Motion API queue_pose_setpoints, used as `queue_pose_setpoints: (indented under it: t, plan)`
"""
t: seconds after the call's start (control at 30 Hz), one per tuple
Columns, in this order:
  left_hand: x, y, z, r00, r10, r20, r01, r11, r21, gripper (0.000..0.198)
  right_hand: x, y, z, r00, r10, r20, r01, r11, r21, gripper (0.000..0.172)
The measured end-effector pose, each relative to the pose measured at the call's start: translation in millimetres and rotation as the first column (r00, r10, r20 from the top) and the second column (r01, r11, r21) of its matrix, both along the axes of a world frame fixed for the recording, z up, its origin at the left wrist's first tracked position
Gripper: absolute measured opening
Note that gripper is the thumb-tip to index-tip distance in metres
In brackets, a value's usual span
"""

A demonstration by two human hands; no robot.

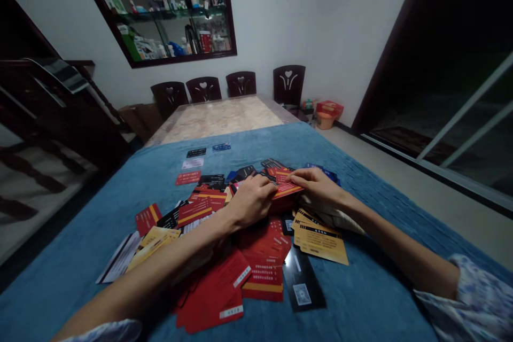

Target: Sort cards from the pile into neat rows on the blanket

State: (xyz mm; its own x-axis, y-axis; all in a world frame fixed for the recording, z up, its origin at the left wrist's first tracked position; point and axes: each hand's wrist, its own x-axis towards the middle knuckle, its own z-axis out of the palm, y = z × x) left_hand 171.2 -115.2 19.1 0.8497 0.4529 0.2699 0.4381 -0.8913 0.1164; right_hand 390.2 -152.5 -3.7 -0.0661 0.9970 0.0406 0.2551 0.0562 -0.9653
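Observation:
Between my two hands a red card (287, 188) with a yellow stripe is raised a little over a heap of cards. My right hand (318, 186) pinches its right side between thumb and fingers. The curled fingers of my left hand (253, 200) close at its left edge; whether other cards lie under it I cannot tell. Around and below my wrists are many loose red cards (216, 299), a fan of golden-yellow cards (323, 243) and a black card (303, 280) with a square code. More yellow cards (154, 243) lie by my left forearm.
Past the heap, single cards lie apart on the blue cloth: a red one (188, 178), a white one (193, 163), a black one (196, 153) and a blue one (222, 147). Beyond the cloth (372, 299) shows the bare marble tabletop (224, 115), with chairs (289, 83) behind.

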Motion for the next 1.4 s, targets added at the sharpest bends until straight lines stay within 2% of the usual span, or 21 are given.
queue_pose_setpoints:
  t: [0.2, 0.37, 0.47, 0.53, 0.6, 0.77, 0.87, 0.97, 1.13, 1.27, 1.4]
  plan:
    - [-4.9, 16.7, -6.1, 0.973, 0.113, 0.200, -0.066, 0.972, -0.226, 0.030, -4.3, -3.1, -2.1, 0.999, 0.010, -0.044, -0.009, 1.000, 0.018, 0.029]
    - [-6.4, 19.8, -5.9, 0.950, 0.214, 0.228, -0.110, 0.911, -0.397, 0.026, 1.0, -4.5, -1.0, 0.990, 0.024, 0.137, -0.046, 0.987, 0.155, 0.023]
    - [-6.6, 20.9, -6.1, 0.943, 0.241, 0.231, -0.119, 0.889, -0.443, 0.026, 1.9, -2.9, -4.8, 0.961, -0.042, 0.272, -0.045, 0.951, 0.305, 0.028]
    - [-7.5, 23.2, -7.0, 0.944, 0.236, 0.230, -0.109, 0.883, -0.457, 0.027, 0.5, -1.2, -8.1, 0.937, -0.077, 0.342, -0.058, 0.928, 0.369, 0.024]
    - [-9.4, 26.5, -8.0, 0.946, 0.221, 0.235, -0.088, 0.877, -0.472, 0.031, -1.7, 0.1, -10.3, 0.914, -0.097, 0.393, -0.068, 0.920, 0.386, 0.018]
    - [-18.2, 31.6, -7.2, 0.944, 0.212, 0.252, -0.058, 0.860, -0.507, 0.034, -4.7, -0.2, -10.5, 0.900, -0.121, 0.419, -0.058, 0.919, 0.390, 0.019]
    - [-21.9, 29.7, -5.8, 0.937, 0.221, 0.272, -0.060, 0.865, -0.498, 0.035, -4.8, -0.6, -10.0, 0.899, -0.122, 0.421, -0.063, 0.915, 0.399, 0.020]
    - [-22.3, 26.7, -7.3, 0.926, 0.215, 0.311, -0.065, 0.901, -0.429, 0.043, -6.0, 0.0, -10.9, 0.900, -0.136, 0.414, -0.060, 0.902, 0.428, 0.021]
    - [-15.7, 20.6, -16.6, 0.932, 0.070, 0.356, 0.012, 0.974, -0.224, 0.059, -9.4, 1.5, -13.6, 0.908, -0.158, 0.388, -0.065, 0.862, 0.502, 0.020]
    - [-6.8, 13.4, -19.7, 0.950, 0.021, 0.312, 0.024, 0.990, -0.139, 0.061, -11.2, 1.8, -13.8, 0.904, -0.216, 0.369, -0.035, 0.822, 0.568, 0.019]
    - [-1.3, 11.6, -18.5, 0.933, 0.034, 0.359, -0.003, 0.996, -0.087, 0.065, -13.3, 1.6, -9.6, 0.898, -0.274, 0.343, -0.001, 0.779, 0.627, 0.020]
